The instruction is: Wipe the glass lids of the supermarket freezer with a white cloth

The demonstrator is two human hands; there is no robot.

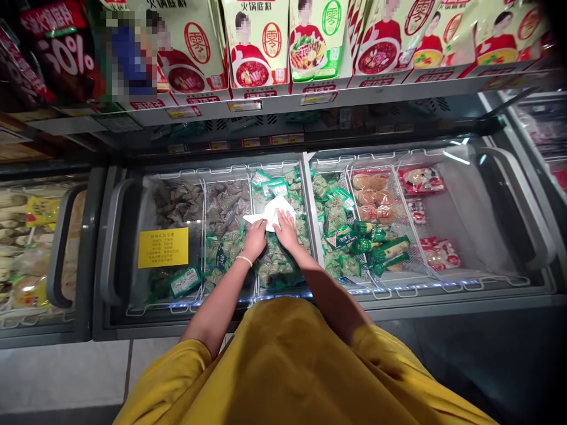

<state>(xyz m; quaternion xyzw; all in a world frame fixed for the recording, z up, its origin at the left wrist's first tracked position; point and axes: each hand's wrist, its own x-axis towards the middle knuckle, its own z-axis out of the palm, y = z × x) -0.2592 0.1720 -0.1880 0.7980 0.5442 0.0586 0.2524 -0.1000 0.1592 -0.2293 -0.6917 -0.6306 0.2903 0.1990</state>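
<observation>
A white cloth (280, 208), perhaps a paper wipe, lies bunched on the glass lid of a chest freezer, above green-netted packets (277, 260). My left hand (256, 237) is at the cloth's lower left, its fingers curled together at the edge; a pale band circles that wrist. Just to the right, my right hand (286, 231) rests on the cloth with fingers spread and stretched out. Both forearms reach forward over the freezer's front edge.
A divider bar (313, 206) runs between the lid's two halves. Grey handles (117, 242) stand at the ends. A yellow notice (163, 248) is on the left. Above the back edge, a shelf (274, 100) holds upright packets. Another freezer (100, 254) adjoins on the left.
</observation>
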